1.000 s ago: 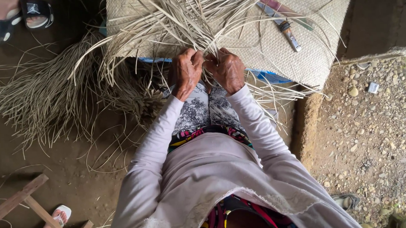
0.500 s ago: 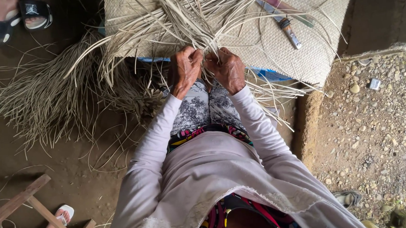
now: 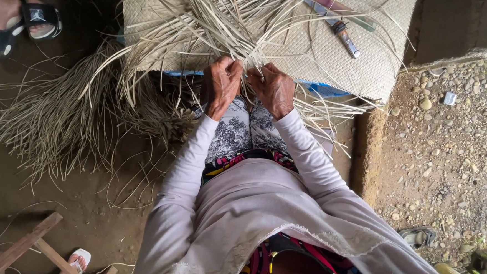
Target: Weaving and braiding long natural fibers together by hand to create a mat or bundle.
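Now pale strips [image 3: 232, 26] between left hand [image 3: 220, 85] and right hand [image 3: 274, 89] fingers.

You stand over a packed-earth floor [image 3: 46, 180], brown and dull, under soft, even daylight with no hard shadows. To your right, a raised earthen edge [image 3: 366, 147] separates the floor from a strip of gravel ground [image 3: 450, 154] scattered with pale pebbles. At the upper right, a grey concrete wall base [image 3: 459, 20] meets the gravel. At the lower left corner, a wooden frame [image 3: 33, 253] of rough slats rests on the floor. Another person's sandalled feet [image 3: 15, 24] occupy the upper left corner, and a white-sandalled foot [image 3: 72, 265] lies beside the wooden frame.
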